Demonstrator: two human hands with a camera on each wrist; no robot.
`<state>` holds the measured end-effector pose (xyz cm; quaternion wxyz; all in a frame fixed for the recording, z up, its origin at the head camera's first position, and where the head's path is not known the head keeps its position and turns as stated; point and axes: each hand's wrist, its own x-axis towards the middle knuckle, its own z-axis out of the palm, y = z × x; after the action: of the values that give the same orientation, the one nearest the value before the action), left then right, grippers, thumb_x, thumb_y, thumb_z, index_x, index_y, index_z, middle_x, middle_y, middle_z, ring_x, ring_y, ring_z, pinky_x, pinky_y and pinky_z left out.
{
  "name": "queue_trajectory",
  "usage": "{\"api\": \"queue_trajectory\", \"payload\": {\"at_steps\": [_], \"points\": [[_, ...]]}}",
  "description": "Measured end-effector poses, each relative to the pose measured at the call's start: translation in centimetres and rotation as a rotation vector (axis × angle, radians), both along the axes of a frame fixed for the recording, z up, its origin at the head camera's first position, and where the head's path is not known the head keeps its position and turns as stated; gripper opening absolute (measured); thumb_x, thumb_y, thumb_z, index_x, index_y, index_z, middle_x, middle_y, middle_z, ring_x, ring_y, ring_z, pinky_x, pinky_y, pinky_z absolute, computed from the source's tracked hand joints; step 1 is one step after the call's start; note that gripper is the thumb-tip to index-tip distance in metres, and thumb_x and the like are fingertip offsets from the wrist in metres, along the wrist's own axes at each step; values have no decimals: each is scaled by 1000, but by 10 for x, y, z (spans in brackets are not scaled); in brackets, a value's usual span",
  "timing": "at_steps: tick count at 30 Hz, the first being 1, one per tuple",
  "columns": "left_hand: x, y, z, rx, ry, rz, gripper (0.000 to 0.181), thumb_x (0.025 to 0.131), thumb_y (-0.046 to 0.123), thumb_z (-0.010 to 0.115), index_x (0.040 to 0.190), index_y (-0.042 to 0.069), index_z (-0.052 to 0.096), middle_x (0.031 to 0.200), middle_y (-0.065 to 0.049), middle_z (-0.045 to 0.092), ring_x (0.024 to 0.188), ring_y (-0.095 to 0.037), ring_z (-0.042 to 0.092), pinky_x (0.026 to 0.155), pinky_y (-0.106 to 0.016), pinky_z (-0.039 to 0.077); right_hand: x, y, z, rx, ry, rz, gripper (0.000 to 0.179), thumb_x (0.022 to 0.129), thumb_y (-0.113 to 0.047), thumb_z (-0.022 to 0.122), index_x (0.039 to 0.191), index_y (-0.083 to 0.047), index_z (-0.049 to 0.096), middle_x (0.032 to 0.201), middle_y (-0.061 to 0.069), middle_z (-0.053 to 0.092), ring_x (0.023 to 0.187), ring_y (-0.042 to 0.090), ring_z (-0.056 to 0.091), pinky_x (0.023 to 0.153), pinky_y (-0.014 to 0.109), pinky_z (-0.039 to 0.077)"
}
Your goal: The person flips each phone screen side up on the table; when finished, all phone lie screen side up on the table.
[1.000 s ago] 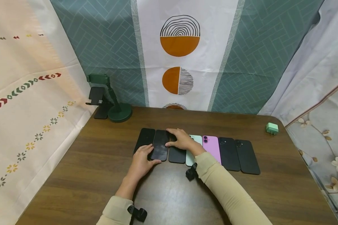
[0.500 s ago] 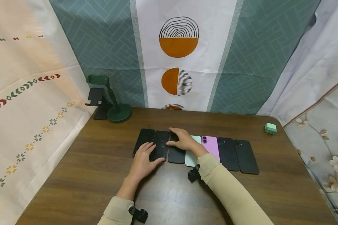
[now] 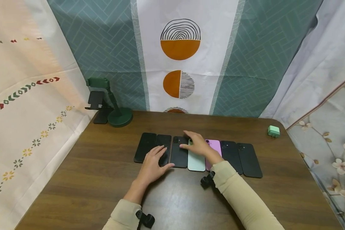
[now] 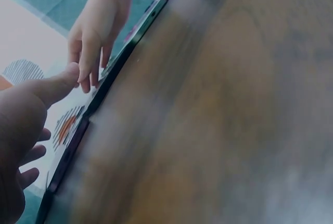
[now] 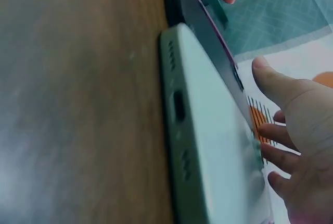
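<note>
Several phones lie side by side in a row on the wooden table. My left hand (image 3: 153, 163) is over the second black phone (image 3: 166, 141), its fingers spread and its thumb reaching toward the lower end of the third, a dark phone (image 3: 179, 156) with its camera side up. Just left of that hand is another black phone (image 3: 143, 146). My right hand (image 3: 200, 146) hovers with relaxed fingers over the mint phone (image 3: 196, 162), the thumb near the dark phone's edge. In the right wrist view the mint phone (image 5: 208, 109) shows its port end, the hand apart from it.
Right of the mint phone lie a pink phone (image 3: 215, 145), a dark phone (image 3: 231, 156) and one more dark phone (image 3: 250, 159). A green phone stand (image 3: 120, 117) is at the back left of the table (image 3: 74, 179). At the back right sits a mint charger plug (image 3: 273, 131).
My right hand has moved right along the row, from the second and third phones to the mint one. The left hand has slid slightly right, its thumb reaching toward the third phone.
</note>
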<state>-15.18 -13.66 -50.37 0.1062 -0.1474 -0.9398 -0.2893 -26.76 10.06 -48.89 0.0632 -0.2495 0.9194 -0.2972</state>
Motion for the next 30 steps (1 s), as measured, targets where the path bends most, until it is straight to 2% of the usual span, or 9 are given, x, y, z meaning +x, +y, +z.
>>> {"api": "queue_trajectory", "payload": {"at_steps": [8, 12, 19, 25, 30], "points": [[-1, 14, 0, 5, -33, -26, 77, 84, 51, 79, 142, 5, 58, 150, -11, 51, 142, -32, 42, 114, -58, 34, 3, 15, -3, -12, -6, -5, 77, 93, -38, 74, 154, -4, 42, 154, 17, 45, 143, 37, 40, 116, 55, 33], [-2, 23, -1, -11, -39, -47, 78, 85, 51, 79, 141, 1, 58, 150, -13, 51, 142, -32, 41, 115, -56, 33, 3, 20, -4, -13, -4, 11, 73, 95, -35, 73, 153, -2, 43, 154, 19, 45, 142, 39, 41, 116, 57, 33], [-3, 39, -5, -13, -49, -100, 80, 84, 49, 80, 140, -3, 57, 152, -15, 48, 143, -35, 41, 116, -55, 33, 1, 23, -8, 2, 12, 47, 66, 98, -33, 68, 152, -2, 44, 153, 22, 44, 143, 41, 38, 120, 59, 23], [-4, 47, -8, -25, -27, -123, 81, 81, 50, 82, 137, -4, 59, 150, -16, 50, 142, -32, 42, 120, -52, 26, 0, 22, -11, -21, 19, 41, 64, 97, -32, 70, 150, -3, 48, 152, 19, 47, 142, 40, 40, 117, 58, 28], [-7, 49, -8, -32, -39, -127, 82, 79, 51, 83, 135, -4, 61, 150, -16, 50, 143, -31, 41, 122, -49, 23, 1, 20, -10, 4, 9, 60, 67, 97, -34, 69, 152, -4, 45, 155, 20, 42, 146, 40, 34, 121, 57, 20]]}}
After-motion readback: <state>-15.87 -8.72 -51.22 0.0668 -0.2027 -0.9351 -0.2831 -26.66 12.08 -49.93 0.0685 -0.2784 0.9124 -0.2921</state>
